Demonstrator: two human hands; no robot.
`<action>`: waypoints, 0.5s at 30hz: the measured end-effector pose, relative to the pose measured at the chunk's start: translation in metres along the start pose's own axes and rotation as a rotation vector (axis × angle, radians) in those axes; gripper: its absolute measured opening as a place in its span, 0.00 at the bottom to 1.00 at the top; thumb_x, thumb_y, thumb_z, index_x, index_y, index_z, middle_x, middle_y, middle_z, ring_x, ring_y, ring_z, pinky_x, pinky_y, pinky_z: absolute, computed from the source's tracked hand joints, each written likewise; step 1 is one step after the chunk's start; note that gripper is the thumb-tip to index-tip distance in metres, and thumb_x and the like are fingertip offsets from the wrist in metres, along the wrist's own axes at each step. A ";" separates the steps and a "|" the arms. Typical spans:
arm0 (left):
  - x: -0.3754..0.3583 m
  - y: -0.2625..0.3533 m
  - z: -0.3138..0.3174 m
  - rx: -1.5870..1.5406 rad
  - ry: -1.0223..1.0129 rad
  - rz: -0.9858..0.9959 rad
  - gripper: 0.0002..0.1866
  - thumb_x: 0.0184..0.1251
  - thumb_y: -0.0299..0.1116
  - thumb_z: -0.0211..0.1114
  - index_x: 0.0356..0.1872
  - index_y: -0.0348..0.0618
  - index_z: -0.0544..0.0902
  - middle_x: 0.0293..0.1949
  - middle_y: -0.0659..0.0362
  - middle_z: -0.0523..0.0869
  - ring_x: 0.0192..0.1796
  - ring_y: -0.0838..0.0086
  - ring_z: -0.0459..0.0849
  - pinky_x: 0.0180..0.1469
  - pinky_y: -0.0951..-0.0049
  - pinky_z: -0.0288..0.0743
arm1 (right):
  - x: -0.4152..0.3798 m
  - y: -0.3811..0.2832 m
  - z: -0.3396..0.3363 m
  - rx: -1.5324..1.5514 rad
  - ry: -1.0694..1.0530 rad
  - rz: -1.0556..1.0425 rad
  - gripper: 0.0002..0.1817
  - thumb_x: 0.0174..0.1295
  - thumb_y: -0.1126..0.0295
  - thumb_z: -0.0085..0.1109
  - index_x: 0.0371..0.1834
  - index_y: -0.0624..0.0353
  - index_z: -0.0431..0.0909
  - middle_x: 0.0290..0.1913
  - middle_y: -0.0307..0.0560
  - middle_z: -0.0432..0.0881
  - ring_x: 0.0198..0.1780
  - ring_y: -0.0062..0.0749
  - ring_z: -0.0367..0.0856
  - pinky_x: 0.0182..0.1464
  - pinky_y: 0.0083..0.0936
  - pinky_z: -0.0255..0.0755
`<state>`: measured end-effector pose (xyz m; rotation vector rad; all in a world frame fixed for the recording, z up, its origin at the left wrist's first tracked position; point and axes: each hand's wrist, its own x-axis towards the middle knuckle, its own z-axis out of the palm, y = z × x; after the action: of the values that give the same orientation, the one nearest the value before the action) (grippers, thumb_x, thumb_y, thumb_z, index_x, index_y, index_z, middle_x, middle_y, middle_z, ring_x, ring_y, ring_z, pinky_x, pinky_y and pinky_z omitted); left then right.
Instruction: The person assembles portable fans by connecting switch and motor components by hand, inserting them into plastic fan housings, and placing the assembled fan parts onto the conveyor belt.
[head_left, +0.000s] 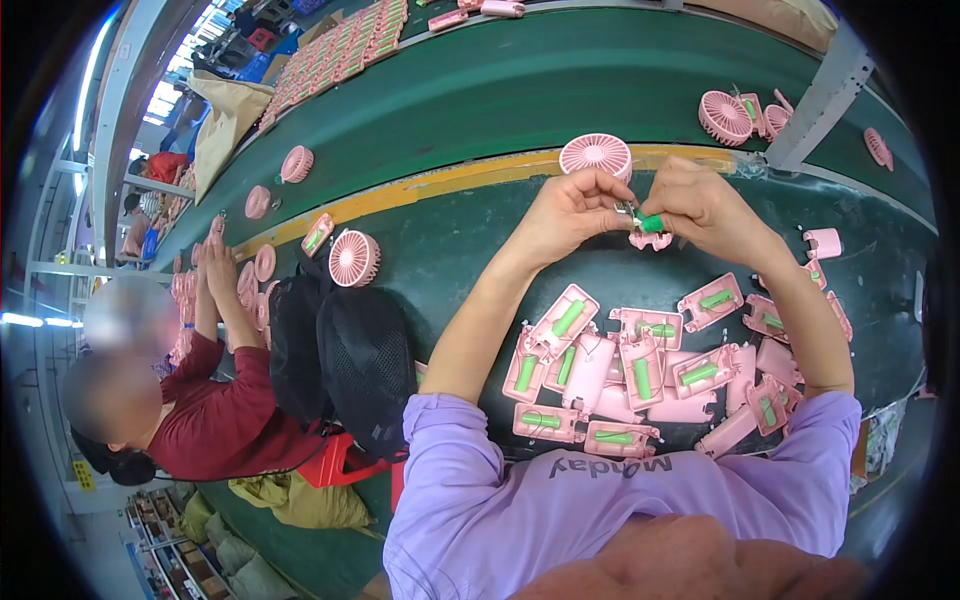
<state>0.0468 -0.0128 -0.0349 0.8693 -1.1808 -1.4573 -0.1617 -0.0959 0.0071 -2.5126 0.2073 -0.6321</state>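
My left hand (580, 212) pinches a small whitish part (624, 208), perhaps a circuit board; its details are too small to make out. Close beside it, my right hand (700, 205) is closed on a green cylindrical battery (652, 223). The two parts meet between my fingertips. Just under them shows a pink plastic housing (650, 241), mostly covered by the hands. A round pink fan head (596, 155) with a slotted grille lies behind my left hand. Nearer my body, pink handle shells (640, 370) are heaped, many with green batteries and thin wires inside.
A green conveyor belt (480, 95) with a yellow edge (440, 183) runs behind the worktable. Another fan head (355, 258) stands left, by a black mesh bag (365, 350). A co-worker in a dark red top (225, 410) reaches toward the belt. A metal post (825, 95) rises at right.
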 end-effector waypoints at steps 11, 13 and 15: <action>-0.001 -0.001 -0.011 0.956 0.457 0.320 0.26 0.55 0.29 0.70 0.56 0.39 0.73 0.55 0.50 0.73 0.50 0.66 0.78 0.53 0.66 0.72 | 0.008 0.085 0.002 0.079 0.204 0.654 0.10 0.64 0.71 0.53 0.44 0.63 0.81 0.35 0.34 0.80 0.32 0.17 0.76 0.33 0.20 0.70; -0.005 0.004 -0.038 1.419 0.695 0.398 0.28 0.54 0.33 0.71 0.57 0.39 0.72 0.59 0.48 0.69 0.58 0.59 0.73 0.60 0.57 0.65 | -0.002 0.129 -0.011 0.416 0.496 0.785 0.14 0.67 0.70 0.52 0.52 0.65 0.77 0.40 0.37 0.80 0.35 0.19 0.77 0.37 0.16 0.72; -0.011 0.011 -0.066 1.626 0.884 0.234 0.30 0.49 0.38 0.72 0.55 0.40 0.74 0.59 0.47 0.68 0.63 0.53 0.64 0.60 0.35 0.54 | -0.007 0.149 -0.019 0.591 0.766 0.689 0.21 0.65 0.69 0.54 0.60 0.65 0.71 0.47 0.49 0.81 0.37 0.24 0.79 0.42 0.19 0.75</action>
<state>0.1139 -0.0169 -0.0416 2.0034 -1.4814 0.4566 -0.1799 -0.2285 -0.0614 -1.4037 0.9487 -1.1095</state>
